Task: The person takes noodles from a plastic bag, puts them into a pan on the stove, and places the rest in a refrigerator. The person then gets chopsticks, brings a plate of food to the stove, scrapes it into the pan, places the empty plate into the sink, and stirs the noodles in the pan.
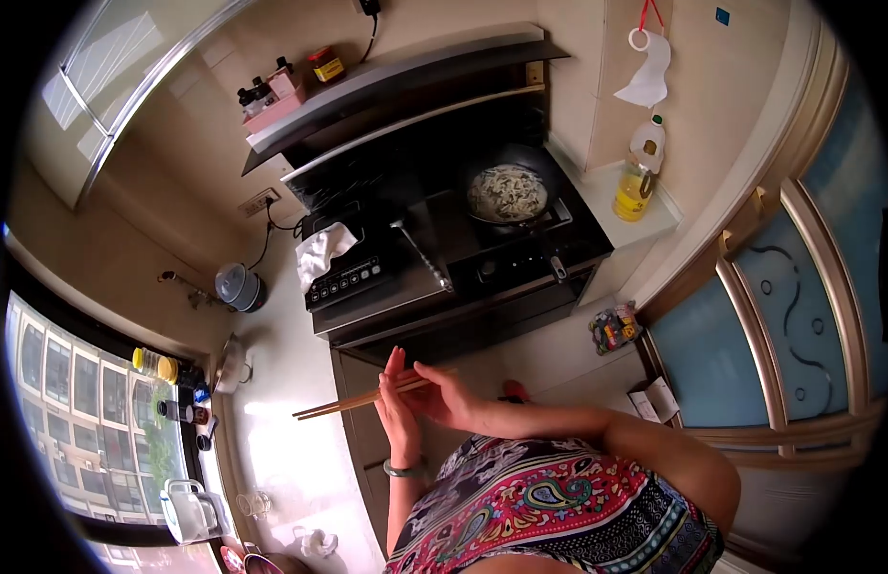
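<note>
My left hand [398, 409], with a bracelet [403, 469] at the wrist, has its fingers stretched out straight. It meets my right hand [446, 397] in front of my body. A pair of wooden chopsticks [339, 406] is gripped in my right hand and runs past my left hand, thin ends toward the left. Where the two hands touch, part of the chopsticks and some fingers are hidden. Beyond the hands, a dark frying pan [557, 268] sits on the right side of the stove [434, 239]. Pale, stringy food [509, 194] with darker bits fills it.
A metal-handled utensil [423, 256] and a white cloth [323, 251] lie around the cooktop. An oil bottle [635, 189] stands to its right. Along the left runs a white counter [281, 421] with a glass kettle [239, 287]. A sliding door [721, 344] is at right.
</note>
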Motion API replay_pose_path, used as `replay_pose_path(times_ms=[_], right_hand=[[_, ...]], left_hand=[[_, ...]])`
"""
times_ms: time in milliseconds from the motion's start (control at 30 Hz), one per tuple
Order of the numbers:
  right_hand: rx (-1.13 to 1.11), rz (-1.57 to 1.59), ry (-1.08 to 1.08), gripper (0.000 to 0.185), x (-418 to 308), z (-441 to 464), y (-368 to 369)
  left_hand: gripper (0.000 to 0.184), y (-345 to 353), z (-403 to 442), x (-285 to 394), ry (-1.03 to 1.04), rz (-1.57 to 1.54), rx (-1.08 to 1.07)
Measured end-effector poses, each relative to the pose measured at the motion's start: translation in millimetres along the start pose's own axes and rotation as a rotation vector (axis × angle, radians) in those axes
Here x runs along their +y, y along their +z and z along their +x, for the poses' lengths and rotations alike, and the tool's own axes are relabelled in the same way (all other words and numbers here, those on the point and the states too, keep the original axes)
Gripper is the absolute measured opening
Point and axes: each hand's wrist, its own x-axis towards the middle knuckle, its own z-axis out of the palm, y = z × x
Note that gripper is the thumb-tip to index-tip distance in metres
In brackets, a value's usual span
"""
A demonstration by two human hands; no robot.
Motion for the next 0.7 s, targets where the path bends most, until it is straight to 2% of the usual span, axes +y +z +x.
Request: replay_pose_path(times_ms=[133,200,333,500,667,700], right_hand=[[0.042,-0.022,-0.046,0.035,-60,-3,3],[0.051,-0.031,-0.065,0.034,-92,-4,-4],[-0.032,-0.110,-0.179,0.035,-148,-7,-24],[0.011,-0.113,-0.263,0.033,-185,-5,-43],[0.100,0.015,-0.547,0.028,-224,6,-60],[0.127,0.031,-0.629,0.029,-238,7,-61]], left_hand=[[0.053,39,36,-10,-0.008,-0.018,-0.067],[0.053,63,55,-13,-0.015,0.068,-0.126],[0.054,103,89,-36,-0.006,0.117,-0.226],[0.056,143,118,-35,-0.160,0.036,-0.356],[0.076,142,155,-90,-0.036,0.025,-0.611],[0.078,136,168,-115,0.050,0.230,-0.598]])
